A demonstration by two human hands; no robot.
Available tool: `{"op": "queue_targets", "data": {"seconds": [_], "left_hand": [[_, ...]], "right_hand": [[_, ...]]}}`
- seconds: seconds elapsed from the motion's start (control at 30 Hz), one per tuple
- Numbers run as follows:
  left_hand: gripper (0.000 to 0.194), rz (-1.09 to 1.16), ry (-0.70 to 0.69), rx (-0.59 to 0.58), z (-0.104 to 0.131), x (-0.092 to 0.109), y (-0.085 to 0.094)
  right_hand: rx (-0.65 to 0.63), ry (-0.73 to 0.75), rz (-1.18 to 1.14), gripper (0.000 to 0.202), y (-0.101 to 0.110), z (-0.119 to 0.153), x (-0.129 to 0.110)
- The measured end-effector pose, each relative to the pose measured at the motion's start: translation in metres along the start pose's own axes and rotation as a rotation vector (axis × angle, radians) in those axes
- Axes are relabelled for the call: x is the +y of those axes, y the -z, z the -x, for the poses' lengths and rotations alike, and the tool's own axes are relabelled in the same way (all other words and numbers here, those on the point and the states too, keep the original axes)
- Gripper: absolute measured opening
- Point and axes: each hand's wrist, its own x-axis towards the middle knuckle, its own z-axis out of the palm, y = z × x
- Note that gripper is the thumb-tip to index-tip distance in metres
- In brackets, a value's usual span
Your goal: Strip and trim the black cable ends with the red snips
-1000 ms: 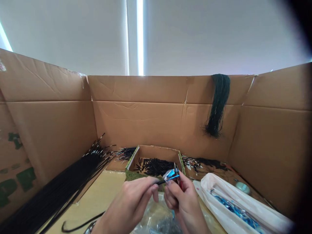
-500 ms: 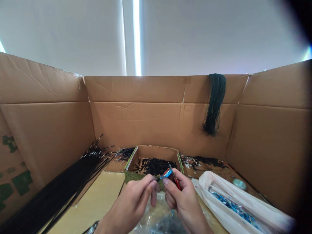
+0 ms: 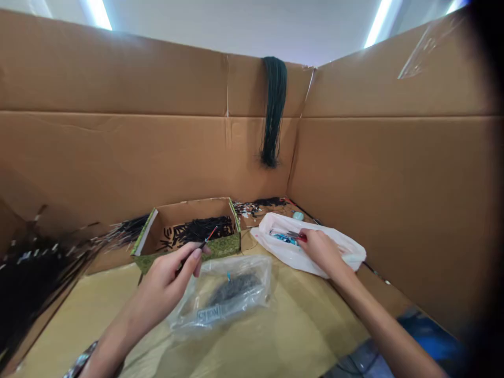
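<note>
My left hand [image 3: 169, 275] is closed around a thin black cable [image 3: 203, 244], pinched between thumb and fingers. Thin coloured wires [image 3: 213, 231], one of them red, stick out of the cable's end, pointing up and right. My right hand [image 3: 321, 249] reaches over the white bag [image 3: 271, 223], closed on small red-handled snips [image 3: 302, 237] whose grey blades point left. Below those blades lie blue shiny scraps [image 3: 284, 239] in the bag's opening. Whether the right fingers also hold a scrap is not visible.
A green-edged open box [image 3: 236, 242] holds many short black pieces [image 3: 205, 228]. In front is a clear plastic bag [image 3: 260, 265] with dark contents. Black cables [image 3: 35, 283] lie at left. Dark green strands [image 3: 274, 105] hang over the cardboard wall [image 3: 177, 152].
The view has turned right. My right hand has moved away from my left, across to the white bag, with the snips. The blue foil at the cable's end has gone, leaving thin wires visible.
</note>
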Motion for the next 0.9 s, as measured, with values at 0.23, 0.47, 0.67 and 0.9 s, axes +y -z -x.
{"op": "queue_targets", "data": {"seconds": [0.23, 0.47, 0.67, 0.9], "left_hand": [[0.037, 0.009, 0.062, -0.116, 0.004, 0.007, -0.019], [0.036, -0.031, 0.136, -0.138, 0.027, -0.009, -0.028], [0.032, -0.072, 0.188, -0.177, 0.04, -0.024, -0.038], [0.034, -0.113, 0.199, -0.225, 0.039, -0.03, -0.049]], "right_hand": [[-0.109, 0.041, 0.177, 0.024, 0.003, 0.019, -0.002], [-0.33, 0.407, -0.098, 0.025, -0.025, 0.084, -0.103], [-0.419, 0.412, -0.057, 0.02, -0.065, 0.097, -0.136], [-0.455, 0.395, -0.025, 0.018, -0.085, 0.092, -0.142]]}}
